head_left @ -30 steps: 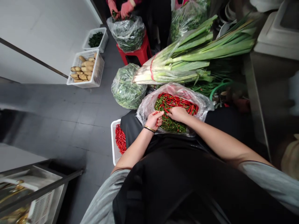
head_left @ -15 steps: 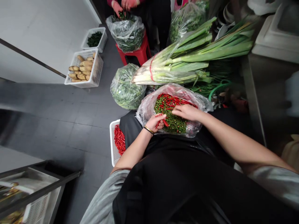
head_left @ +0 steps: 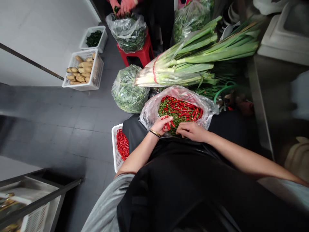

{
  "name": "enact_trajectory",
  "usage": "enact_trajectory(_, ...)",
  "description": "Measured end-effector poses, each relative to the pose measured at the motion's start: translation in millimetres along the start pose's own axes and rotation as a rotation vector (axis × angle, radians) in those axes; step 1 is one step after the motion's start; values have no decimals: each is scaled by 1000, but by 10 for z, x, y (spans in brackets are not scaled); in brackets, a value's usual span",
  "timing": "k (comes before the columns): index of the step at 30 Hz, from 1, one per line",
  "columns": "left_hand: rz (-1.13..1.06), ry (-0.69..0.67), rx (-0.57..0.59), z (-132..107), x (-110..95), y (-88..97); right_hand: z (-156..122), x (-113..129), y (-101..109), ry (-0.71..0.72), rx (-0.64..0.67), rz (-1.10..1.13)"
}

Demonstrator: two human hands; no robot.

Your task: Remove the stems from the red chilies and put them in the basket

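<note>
The left hand is curled closed around a few red chilies, whose tips poke out between thumb and fingers. It sits at the near left rim of a clear plastic bag. A gold bangle circles that wrist. The right hand lies just beside it, palm down on the bag's near edge, fingers bent toward the left hand. Whether it grips anything cannot be told.

The bag rests open on the person's lap, over a black apron. It is filled with more chilies, red ones toward the far side and green stems nearer the hands.

Against the left knee stands a white basket (only partly seen) holding stemless chilies.

Beyond the bag the space is crowded. A tied bundle of leeks lies across, nearly touching the bag's far rim, and a sack of greens sits on the floor to its left. Farther off, a co-worker's pink-gloved hands reach into another bag on a red stool.

To the left, open grey floor tiles stretch to two white crates by the wall, one holding tan roots. A metal rack edges the near left corner.
</note>
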State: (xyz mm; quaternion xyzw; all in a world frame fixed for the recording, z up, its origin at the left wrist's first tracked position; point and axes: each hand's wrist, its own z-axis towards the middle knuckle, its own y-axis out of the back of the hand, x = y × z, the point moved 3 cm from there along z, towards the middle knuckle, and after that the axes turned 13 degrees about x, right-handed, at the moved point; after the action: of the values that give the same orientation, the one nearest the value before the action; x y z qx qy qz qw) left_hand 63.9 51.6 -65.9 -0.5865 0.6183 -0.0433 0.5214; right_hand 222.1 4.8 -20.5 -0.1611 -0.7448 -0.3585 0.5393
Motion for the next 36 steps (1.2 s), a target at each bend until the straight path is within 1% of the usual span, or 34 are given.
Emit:
enact_trajectory(2, 20, -72, -32, -17, -17, -19, 30, -80, -29, -81, -102, 213)
enact_trajectory(3, 31, -105, -50, -34, -22, -27, 61, -134, -31, -124, -155, 295)
enact_trajectory(4, 43, -137, -70, -54, -26, -33, 99, -184, -35, -169, -180, 352)
enact_trajectory(5, 58, -173, -94, -76, -29, -37, 136, -223, -45, -217, -166, 383)
enact_trajectory(7, 107, -253, -145, -123, -37, -44, 189, -256, -83, -310, -64, 418)
enact_trajectory(9, 175, -313, -174, -160, -41, -59, 199, -207, -122, -329, 32, 449)
enact_trajectory(10, 197, -327, -172, -172, -39, -71, 191, -151, -133, -304, 51, 442)
enact_trajectory(12, 186, -318, -120, -181, -25, -104, 159, 12, -135, -214, 13, 355)
enact_trajectory(15, 62, -291, -3, -172, -10, -139, 114, 317, -101, -31, -54, 147)
enact_trajectory(16, 13, -290, 27, -168, -12, -139, 109, 403, -75, 36, -36, 91)
enact_trajectory(17, -40, -293, 48, -166, -19, -131, 115, 463, -40, 88, 19, 45)
enact_trajectory(18, -98, -295, 63, -164, -27, -116, 132, 485, 6, 112, 106, 4)
enact_trajectory(19, -159, -294, 77, -165, -36, -98, 162, 464, 67, 98, 205, -39)
enact_trajectory(20, -220, -291, 86, -167, -45, -79, 210, 400, 146, 46, 285, -95)
enact_trajectory(21, -276, -284, 89, -170, -52, -59, 278, 301, 239, -42, 328, -170)
enact_trajectory(22, -321, -276, 85, -175, -58, -40, 369, 177, 341, -156, 325, -267)
enact_trajectory(24, -378, -251, 61, -183, -62, -8, 605, -75, 548, -411, 144, -498)
enact_trajectory(25, -392, -233, 50, -186, -61, 3, 737, -183, 611, -524, 66, -588)
enact_trajectory(26, -404, -215, 44, -189, -58, 11, 871, -274, 636, -607, 39, -650)
enact_trajectory(28, -424, -173, 51, -194, -48, 19, 1091, -407, 615, -702, 76, -720)
enact_trajectory(30, -436, -119, 67, -195, -30, 21, 1170, -469, 570, -702, 123, -750)
enact_trajectory(31, -432, -90, 68, -192, -17, 21, 1140, -476, 551, -674, 121, -754)
enact_trajectory(33, -398, -36, 46, -169, 15, 20, 959, -449, 508, -575, 80, -731)
enact_trajectory(36, -302, -19, -42, -101, 55, 16, 543, -297, 355, -343, 54, -651)
